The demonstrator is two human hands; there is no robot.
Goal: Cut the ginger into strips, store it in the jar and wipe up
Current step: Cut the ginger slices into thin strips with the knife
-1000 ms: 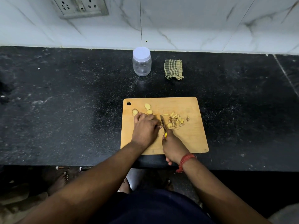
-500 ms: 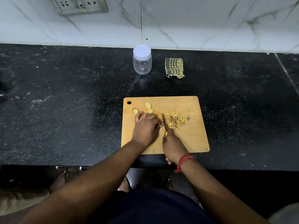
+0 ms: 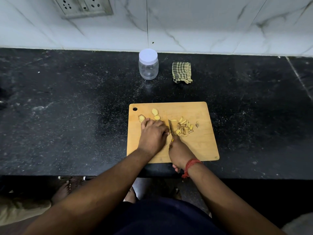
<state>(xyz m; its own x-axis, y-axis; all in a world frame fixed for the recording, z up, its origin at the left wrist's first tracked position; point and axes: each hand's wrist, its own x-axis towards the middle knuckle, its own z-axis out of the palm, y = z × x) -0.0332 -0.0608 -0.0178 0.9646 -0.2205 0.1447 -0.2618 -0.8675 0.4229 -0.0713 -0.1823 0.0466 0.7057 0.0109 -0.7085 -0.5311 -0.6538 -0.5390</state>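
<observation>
From the head view I see my left hand (image 3: 153, 135) pinning a ginger piece on the cutting board (image 3: 201, 146), my right hand (image 3: 179, 150) gripping the knife (image 3: 170, 128). Cut strips (image 3: 183, 128) lie just right of the blade — small, firm, probably slippery; I'd pinch low, fingertips curled back.

A black speckled stone counter (image 3: 67, 106) carries a wooden cutting board (image 3: 199, 146) at its near edge, and a lidded clear jar (image 3: 148, 65) just beside a folded checked cloth (image 3: 181, 72) near the wall.
</observation>
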